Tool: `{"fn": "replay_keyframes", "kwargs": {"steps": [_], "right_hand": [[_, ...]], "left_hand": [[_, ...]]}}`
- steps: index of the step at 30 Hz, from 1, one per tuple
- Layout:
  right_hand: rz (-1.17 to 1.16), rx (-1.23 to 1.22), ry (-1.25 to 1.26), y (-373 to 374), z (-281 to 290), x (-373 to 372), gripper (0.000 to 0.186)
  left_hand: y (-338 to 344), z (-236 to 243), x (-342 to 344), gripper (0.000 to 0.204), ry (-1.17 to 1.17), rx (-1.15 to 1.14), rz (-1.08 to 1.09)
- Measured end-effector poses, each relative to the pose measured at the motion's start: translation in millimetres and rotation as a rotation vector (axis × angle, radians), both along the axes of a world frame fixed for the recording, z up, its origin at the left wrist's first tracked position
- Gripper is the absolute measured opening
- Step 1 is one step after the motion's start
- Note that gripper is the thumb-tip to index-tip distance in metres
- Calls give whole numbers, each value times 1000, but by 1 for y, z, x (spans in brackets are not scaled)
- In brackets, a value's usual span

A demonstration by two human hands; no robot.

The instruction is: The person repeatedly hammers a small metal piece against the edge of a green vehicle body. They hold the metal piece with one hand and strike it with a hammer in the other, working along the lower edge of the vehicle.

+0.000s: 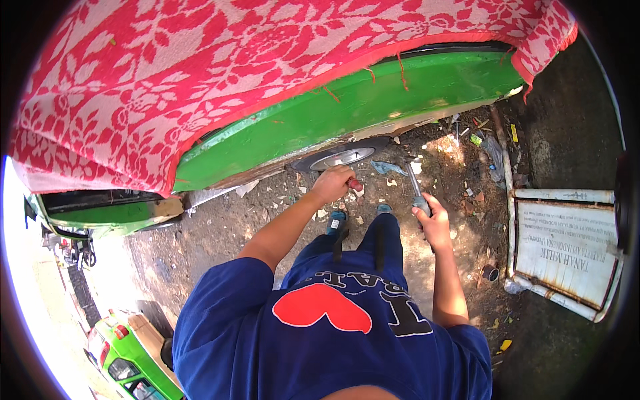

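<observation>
"Starting at the right hand (pixel 435 220), what is shown?"

"A metal-shafted tool (pixel 415 181) is gripped there. The fingers are wrapped around its greyish handle, and the shaft is pointed away from the body."

"And the left hand (pixel 332 184)?"

"It is curled into a fist around a red-handled tool (pixel 355 185). The red end is left poking out on the right side; the rest is hidden by the hand, so its kind cannot be told."

"Where are both tools held?"

"Over the littered ground (pixel 280 217), between the body and a wheel (pixel 343 158). The red one is held near the wheel; whether it is touched cannot be told. The other is held farther right, well apart."

"What is seen beyond?"

"A green car body (pixel 373 100), partly covered by a red-and-pink patterned cloth (pixel 233 67). At the right, a white signboard (pixel 567 237) is framed by rusty metal tubing. At the lower left, another green vehicle (pixel 127 353) is seen."
</observation>
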State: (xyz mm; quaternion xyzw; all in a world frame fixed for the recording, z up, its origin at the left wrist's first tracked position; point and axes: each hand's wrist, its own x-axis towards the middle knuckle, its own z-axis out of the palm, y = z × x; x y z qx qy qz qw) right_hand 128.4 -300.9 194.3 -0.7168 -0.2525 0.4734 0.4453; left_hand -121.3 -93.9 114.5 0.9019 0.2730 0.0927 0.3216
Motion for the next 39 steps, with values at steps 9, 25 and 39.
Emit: {"fn": "replay_keyframes", "kwargs": {"steps": [9,25,39], "right_hand": [[-438,-38,194,-59,-63,-75,42],[-350,-17,207,-29,-146,-71,42],[-531,140,418,46,-151,-84,55]], "left_hand": [[36,-85,20,17,123,29,-281],[67,-141,29,26,107,107,-263],[82,-138,57,23,189,87,-79]]}}
